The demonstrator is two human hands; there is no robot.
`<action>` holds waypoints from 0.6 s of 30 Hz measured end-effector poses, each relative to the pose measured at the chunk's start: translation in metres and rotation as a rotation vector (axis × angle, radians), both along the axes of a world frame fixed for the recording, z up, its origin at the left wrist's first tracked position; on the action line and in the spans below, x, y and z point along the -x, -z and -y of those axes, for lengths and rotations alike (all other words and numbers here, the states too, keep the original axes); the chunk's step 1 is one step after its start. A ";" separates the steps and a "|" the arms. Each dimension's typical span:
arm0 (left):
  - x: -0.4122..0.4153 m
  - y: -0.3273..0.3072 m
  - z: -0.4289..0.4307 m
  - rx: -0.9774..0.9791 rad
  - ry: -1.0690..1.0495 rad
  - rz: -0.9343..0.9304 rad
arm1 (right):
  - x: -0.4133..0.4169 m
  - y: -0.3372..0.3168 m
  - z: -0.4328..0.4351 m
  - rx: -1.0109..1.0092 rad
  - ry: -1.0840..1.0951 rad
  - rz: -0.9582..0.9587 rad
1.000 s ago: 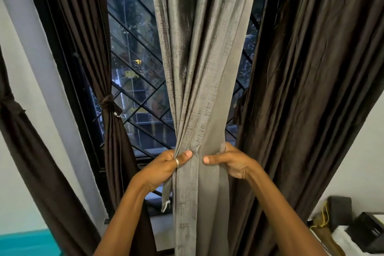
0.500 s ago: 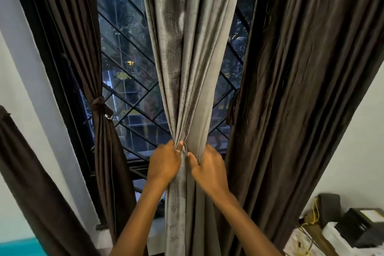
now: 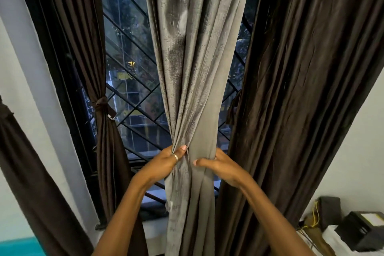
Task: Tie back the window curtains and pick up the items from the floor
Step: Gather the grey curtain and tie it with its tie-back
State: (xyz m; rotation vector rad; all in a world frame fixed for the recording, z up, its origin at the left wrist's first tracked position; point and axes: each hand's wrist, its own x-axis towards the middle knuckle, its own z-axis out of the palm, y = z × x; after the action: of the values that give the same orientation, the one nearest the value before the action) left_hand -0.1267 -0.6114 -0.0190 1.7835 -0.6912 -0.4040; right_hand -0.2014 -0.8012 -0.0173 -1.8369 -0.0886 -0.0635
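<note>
Your left hand [image 3: 164,164] and right hand [image 3: 222,167] grip the grey curtain [image 3: 197,68], fingers curled round its gathered folds mid-window; no tie on it yet. The left brown curtain [image 3: 104,141] is tied; the right brown curtain [image 3: 301,89] hangs loose. Floor out of view, so pickup likely remains.

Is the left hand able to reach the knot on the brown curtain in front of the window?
Probably, if it lets go first. The left hand grips the grey curtain, and nothing hangs between it and the knot.

White-covered surface [image 3: 332,237] at lower right, black box [image 3: 362,231] on top
</note>
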 end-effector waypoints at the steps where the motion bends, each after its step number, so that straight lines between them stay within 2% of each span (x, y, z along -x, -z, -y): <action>1: 0.000 0.000 0.000 -0.001 0.003 -0.008 | 0.001 -0.004 0.002 0.032 -0.022 -0.025; 5: -0.007 0.006 0.001 -0.062 -0.005 0.027 | 0.001 -0.015 0.005 0.349 0.008 -0.034; 10: -0.003 0.009 0.012 -0.099 -0.085 0.109 | 0.000 -0.020 0.000 0.777 0.163 0.030; 13: 0.008 0.015 0.022 -0.196 -0.277 0.241 | -0.002 -0.018 -0.006 1.026 0.323 0.113; 15: 0.014 0.022 0.031 -0.255 -0.464 0.360 | -0.004 -0.015 -0.013 1.101 0.435 0.141; 18: 0.030 0.028 0.045 -0.119 -0.666 0.376 | -0.005 -0.012 -0.026 1.111 0.560 0.157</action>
State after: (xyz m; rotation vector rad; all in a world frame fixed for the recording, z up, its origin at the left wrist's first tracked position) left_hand -0.1563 -0.6559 -0.0473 2.1006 -0.2899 0.3531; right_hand -0.1962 -0.7749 -0.0058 -2.9104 0.3564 -0.6606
